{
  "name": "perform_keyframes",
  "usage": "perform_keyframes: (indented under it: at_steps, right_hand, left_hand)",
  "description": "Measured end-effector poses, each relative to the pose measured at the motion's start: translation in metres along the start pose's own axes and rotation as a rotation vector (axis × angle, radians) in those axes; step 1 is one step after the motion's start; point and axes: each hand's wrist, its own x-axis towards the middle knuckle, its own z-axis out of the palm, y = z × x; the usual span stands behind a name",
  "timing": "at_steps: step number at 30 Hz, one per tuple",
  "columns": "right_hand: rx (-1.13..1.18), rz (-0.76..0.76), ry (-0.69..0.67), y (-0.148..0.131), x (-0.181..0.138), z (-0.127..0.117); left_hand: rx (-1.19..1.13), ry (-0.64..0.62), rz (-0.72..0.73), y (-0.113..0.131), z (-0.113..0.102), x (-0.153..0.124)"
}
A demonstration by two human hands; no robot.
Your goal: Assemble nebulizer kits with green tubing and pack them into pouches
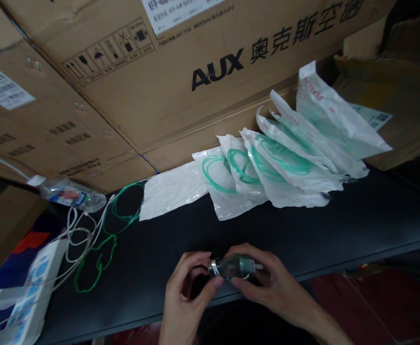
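Note:
Between both hands, above the front edge of the black bench, is a small translucent greenish plastic nebulizer cup (pixel 230 268). It lies sideways, with a pale ring on its left end and a narrow nozzle pointing right. My left hand (pixel 188 287) pinches the ringed end between thumb and fingers. My right hand (pixel 263 278) has its thumb below and fingers above, closed around the body and nozzle end. Behind the hands lie several white and clear packets (pixel 242 167) with coiled green tubing inside. A flat white packet (pixel 175 189) rests at their left end.
Large cardboard boxes (pixel 181 110) stand along the back of the black bench (pixel 141 268). At left are a plastic bottle (pixel 75 194), loose green tubing (pixel 123 218), a green elastic loop (pixel 96 268), white cables (pixel 84 239) and a white power strip (pixel 33 287). An open carton (pixel 392 81) sits at right.

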Motion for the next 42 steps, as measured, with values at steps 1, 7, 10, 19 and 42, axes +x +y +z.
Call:
perform_keyframes:
  at_steps: [1,7,10,19,42]
  right_hand:
    - [-0.002,-0.008,0.001,-0.001,0.0,0.0]
    - [-0.126,-0.154,0.066,0.011,0.001,0.004]
    - [-0.282,-0.349,0.167,0.025,0.0,0.008]
    - [-0.686,-0.626,0.287,0.049,-0.004,0.018]
    - [-0.344,-0.144,0.381,0.024,-0.003,0.024]
  left_hand:
    - [-0.028,0.053,-0.022,0.0,0.002,-0.001]
    - [-0.116,0.064,-0.199,-0.009,0.009,-0.004]
    - [-0.172,-0.024,-0.286,-0.016,0.01,-0.003]
    - [-0.398,0.08,-0.392,-0.009,0.023,-0.006]
    - [-0.313,0.113,-0.304,-0.008,0.019,0.004]
